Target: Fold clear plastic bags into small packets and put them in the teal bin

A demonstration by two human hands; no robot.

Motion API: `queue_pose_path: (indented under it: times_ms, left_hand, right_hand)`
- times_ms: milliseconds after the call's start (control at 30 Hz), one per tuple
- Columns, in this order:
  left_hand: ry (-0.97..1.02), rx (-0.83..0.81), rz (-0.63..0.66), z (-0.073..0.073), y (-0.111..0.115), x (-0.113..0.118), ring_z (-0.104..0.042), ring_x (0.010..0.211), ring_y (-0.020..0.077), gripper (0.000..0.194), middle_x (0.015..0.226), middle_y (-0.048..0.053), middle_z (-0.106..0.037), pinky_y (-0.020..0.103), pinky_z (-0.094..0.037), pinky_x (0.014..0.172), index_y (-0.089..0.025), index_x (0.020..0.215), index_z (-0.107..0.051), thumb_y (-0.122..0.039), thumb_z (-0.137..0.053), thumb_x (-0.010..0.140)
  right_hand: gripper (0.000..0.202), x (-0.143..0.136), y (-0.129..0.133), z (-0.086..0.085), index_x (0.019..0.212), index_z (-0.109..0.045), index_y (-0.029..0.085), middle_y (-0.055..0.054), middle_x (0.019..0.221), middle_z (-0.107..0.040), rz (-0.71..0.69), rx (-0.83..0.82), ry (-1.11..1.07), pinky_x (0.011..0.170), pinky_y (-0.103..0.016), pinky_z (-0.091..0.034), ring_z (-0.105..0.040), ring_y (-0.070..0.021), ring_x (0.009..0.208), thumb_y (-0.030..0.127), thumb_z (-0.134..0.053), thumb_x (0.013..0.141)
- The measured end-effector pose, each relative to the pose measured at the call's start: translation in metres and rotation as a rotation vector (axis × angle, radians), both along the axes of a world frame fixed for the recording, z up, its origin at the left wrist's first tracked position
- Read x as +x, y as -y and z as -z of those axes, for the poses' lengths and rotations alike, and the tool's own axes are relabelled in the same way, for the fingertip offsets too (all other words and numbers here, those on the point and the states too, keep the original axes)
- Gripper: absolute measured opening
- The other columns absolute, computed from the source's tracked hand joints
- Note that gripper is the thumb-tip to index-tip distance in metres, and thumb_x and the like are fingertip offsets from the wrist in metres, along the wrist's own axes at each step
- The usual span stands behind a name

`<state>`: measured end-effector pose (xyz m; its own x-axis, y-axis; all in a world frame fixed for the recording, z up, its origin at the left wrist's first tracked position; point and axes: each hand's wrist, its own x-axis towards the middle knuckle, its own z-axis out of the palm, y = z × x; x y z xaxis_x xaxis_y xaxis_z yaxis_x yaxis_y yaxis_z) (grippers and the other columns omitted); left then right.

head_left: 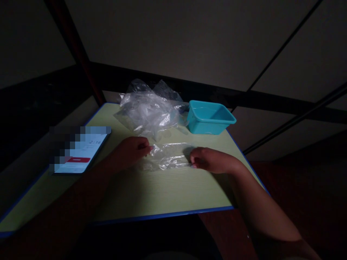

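Observation:
A clear plastic bag (pixel 173 156) is stretched out nearly flat, just above or on the tabletop. My left hand (pixel 135 148) pinches its left end between thumb and fingers. At the other end, the curled fingers of my right hand (pixel 206 159) close on the bag's right edge. Behind it lies a loose heap of crumpled clear plastic bags (pixel 151 110). To the right of that heap stands a turquoise plastic basket (pixel 210 126), upright, with its inside partly in view.
The pale table (pixel 162 196) has a blue edge and stands close to dark wall panels (pixel 168 43). A tablet or large phone (pixel 84 153) with a lit, partly blurred screen is on the table's left side, near my left forearm. The room is dim.

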<state>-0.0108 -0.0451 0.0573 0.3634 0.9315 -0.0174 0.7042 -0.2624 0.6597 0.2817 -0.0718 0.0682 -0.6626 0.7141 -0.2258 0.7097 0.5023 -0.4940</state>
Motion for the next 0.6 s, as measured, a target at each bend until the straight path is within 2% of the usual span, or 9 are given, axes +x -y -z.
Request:
queue_pose_path:
  times_ms: [100,200,300,367,433,533,600]
  left_hand:
    - [0.008,-0.039,0.067,0.000,0.001,-0.002,-0.044,0.053,0.0121,0.032,0.053,-0.005,-0.047,0.023,-0.032,0.053,-0.019,0.058,-0.050,-0.046,-0.051,0.076]
    - [0.084,-0.130,0.233,0.001,0.000,-0.005,-0.050,0.058,0.0133,0.027,0.059,-0.003,-0.054,0.023,-0.036,0.056,-0.019,0.063,-0.054,-0.043,-0.055,0.075]
    - [0.235,-0.176,0.393,0.002,0.000,-0.007,-0.058,0.072,0.0164,0.024,0.076,0.001,-0.064,0.026,-0.043,0.068,-0.018,0.066,-0.055,-0.041,-0.059,0.074]
    - [0.301,-0.217,0.415,0.002,0.000,-0.009,-0.060,0.078,0.0177,0.025,0.083,0.003,-0.066,0.027,-0.045,0.073,-0.018,0.067,-0.054,-0.041,-0.061,0.075]
    - [0.332,-0.332,0.410,0.002,0.001,-0.012,-0.063,0.079,0.0186,0.025,0.083,0.004,-0.069,0.028,-0.047,0.074,-0.018,0.072,-0.056,-0.042,-0.061,0.078]
    - [0.346,-0.532,0.412,0.002,0.003,-0.017,-0.068,0.077,0.0201,0.025,0.084,0.005,-0.071,0.030,-0.050,0.071,-0.019,0.078,-0.058,-0.043,-0.062,0.080]
    - [0.329,-0.600,0.412,0.004,0.003,-0.019,-0.070,0.074,0.0207,0.027,0.088,0.006,-0.071,0.030,-0.051,0.067,-0.019,0.078,-0.056,-0.045,-0.062,0.081]
  right_hand:
    - [0.009,0.002,-0.002,0.003,0.080,-0.063,0.016,-0.003,0.082,-0.063,0.004,-0.086,-0.019,0.070,-0.027,-0.041,-0.056,-0.0141,0.075,0.010,-0.058,0.083]
    - [0.011,0.003,-0.004,0.005,0.081,-0.065,0.016,-0.002,0.079,-0.063,0.002,-0.117,-0.014,0.068,-0.026,-0.041,-0.056,-0.0134,0.073,0.008,-0.058,0.082]
    - [0.012,0.004,-0.005,0.005,0.081,-0.067,0.016,0.000,0.076,-0.063,0.005,-0.148,-0.019,0.066,-0.026,-0.040,-0.056,-0.0127,0.071,0.008,-0.058,0.080]
    - [0.010,0.006,-0.006,0.004,0.080,-0.067,0.016,0.001,0.073,-0.064,0.030,-0.195,-0.035,0.065,-0.025,-0.041,-0.056,-0.0120,0.069,0.010,-0.060,0.079]
    - [0.007,0.007,-0.007,0.003,0.079,-0.067,0.017,0.002,0.073,-0.064,0.063,-0.240,-0.042,0.065,-0.024,-0.041,-0.057,-0.0115,0.068,0.011,-0.063,0.077]
    - [0.008,0.008,-0.007,0.001,0.080,-0.068,0.017,0.002,0.074,-0.066,0.085,-0.268,-0.019,0.065,-0.024,-0.042,-0.058,-0.0118,0.069,0.011,-0.067,0.075]
    - [0.008,0.008,-0.006,-0.001,0.081,-0.067,0.017,0.001,0.076,-0.067,0.081,-0.282,-0.008,0.065,-0.024,-0.042,-0.059,-0.0126,0.071,0.013,-0.068,0.075]
